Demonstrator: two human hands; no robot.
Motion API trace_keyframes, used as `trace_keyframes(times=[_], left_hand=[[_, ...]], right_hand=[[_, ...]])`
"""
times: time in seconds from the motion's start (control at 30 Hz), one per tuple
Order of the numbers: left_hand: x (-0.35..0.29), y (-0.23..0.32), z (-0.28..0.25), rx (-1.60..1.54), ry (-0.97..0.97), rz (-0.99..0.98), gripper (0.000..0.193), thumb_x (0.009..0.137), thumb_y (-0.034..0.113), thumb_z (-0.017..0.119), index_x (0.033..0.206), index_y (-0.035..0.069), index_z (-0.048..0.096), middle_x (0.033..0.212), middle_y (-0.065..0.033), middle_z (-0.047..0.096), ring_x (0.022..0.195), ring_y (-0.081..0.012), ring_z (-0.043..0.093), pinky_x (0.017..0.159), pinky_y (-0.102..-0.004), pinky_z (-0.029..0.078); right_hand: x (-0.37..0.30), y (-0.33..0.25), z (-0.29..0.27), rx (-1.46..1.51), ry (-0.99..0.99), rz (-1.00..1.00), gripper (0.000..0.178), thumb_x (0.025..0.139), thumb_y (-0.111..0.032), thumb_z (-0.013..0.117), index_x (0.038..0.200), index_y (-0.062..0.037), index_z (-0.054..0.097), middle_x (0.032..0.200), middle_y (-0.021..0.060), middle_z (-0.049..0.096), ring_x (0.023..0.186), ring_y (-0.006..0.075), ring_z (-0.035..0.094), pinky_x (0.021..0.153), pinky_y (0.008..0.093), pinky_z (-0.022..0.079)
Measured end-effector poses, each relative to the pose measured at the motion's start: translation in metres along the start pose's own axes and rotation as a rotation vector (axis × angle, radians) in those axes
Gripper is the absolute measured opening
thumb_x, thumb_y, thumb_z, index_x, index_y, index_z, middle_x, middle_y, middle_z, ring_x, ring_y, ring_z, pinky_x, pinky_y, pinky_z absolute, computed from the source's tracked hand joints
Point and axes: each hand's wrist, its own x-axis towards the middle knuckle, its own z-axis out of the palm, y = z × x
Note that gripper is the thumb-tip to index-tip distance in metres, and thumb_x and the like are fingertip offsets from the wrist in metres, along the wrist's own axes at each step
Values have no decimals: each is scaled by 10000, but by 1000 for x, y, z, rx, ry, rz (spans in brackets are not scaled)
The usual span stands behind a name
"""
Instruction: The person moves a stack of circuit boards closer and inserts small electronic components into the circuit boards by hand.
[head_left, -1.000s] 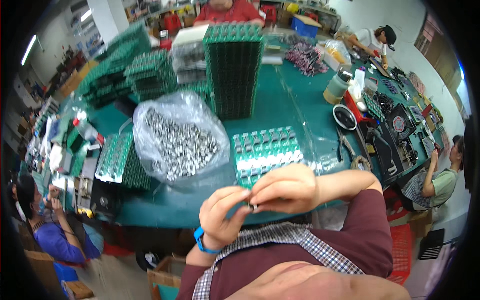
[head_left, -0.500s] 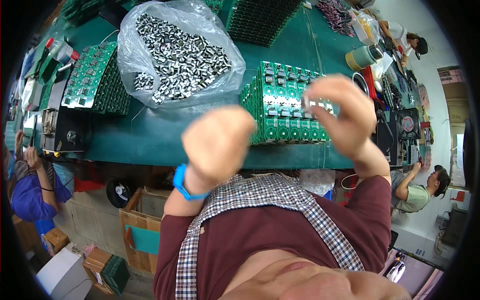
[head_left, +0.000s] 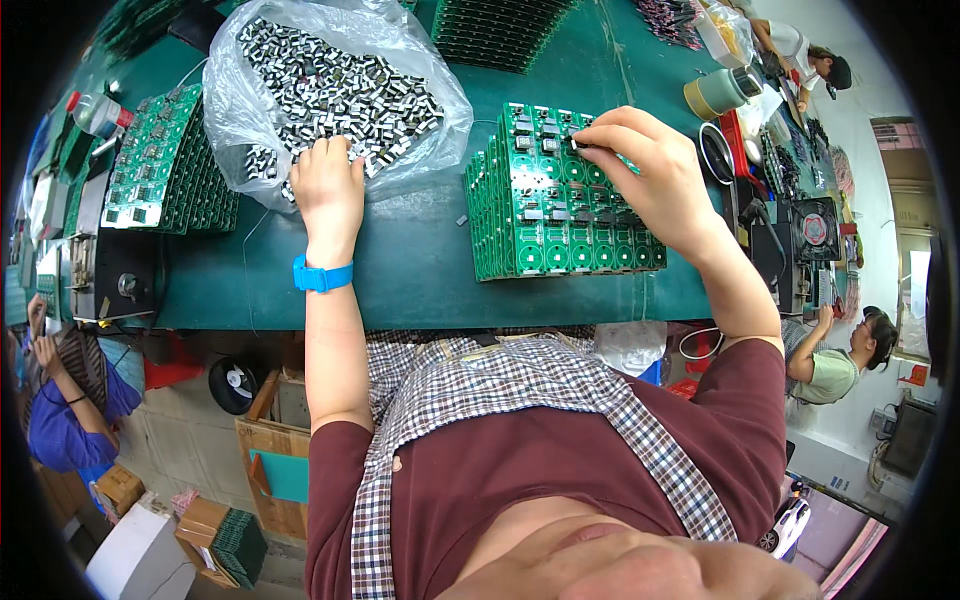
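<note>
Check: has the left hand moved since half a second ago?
Yes: against the stacked circuit boards, the left hand has moved left and forward, to the clear bag.

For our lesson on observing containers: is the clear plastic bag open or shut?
Open: the clear plastic bag has its mouth spread wide, showing small black-and-white parts, with the left hand at its near side.
</note>
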Motion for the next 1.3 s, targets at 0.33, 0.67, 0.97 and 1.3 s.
trace_keyframes(times=[0.33,0.67,0.97,1.3], left_hand=[[-4,-6,2,-150,4,-61,199,705,126,718,859,87,598,832,-56,604,847,-263,572,755,-405,402],[-5,-9,2,-129,3,-93,149,729,145,685,865,110,635,864,-32,634,872,-253,572,796,-418,401],[-5,-3,-1,-88,-14,-47,141,723,172,710,838,134,637,816,-20,611,859,-247,555,793,-412,382],[-6,-2,1,-75,-26,-48,110,727,148,684,805,121,612,812,-31,613,839,-249,548,780,-405,373]], right_hand=[[0,0,3,-40,22,-36,125,768,-77,664,890,-50,651,868,74,626,785,261,628,677,344,512],[-4,1,7,-76,62,-58,134,759,-66,669,890,-51,647,863,76,627,778,261,633,658,346,520],[-5,0,9,-100,99,-83,126,763,-55,663,887,-45,643,852,79,627,769,256,638,651,335,524],[-8,3,10,-162,103,-150,146,740,-34,648,885,-45,643,861,81,628,742,249,638,641,321,528]])
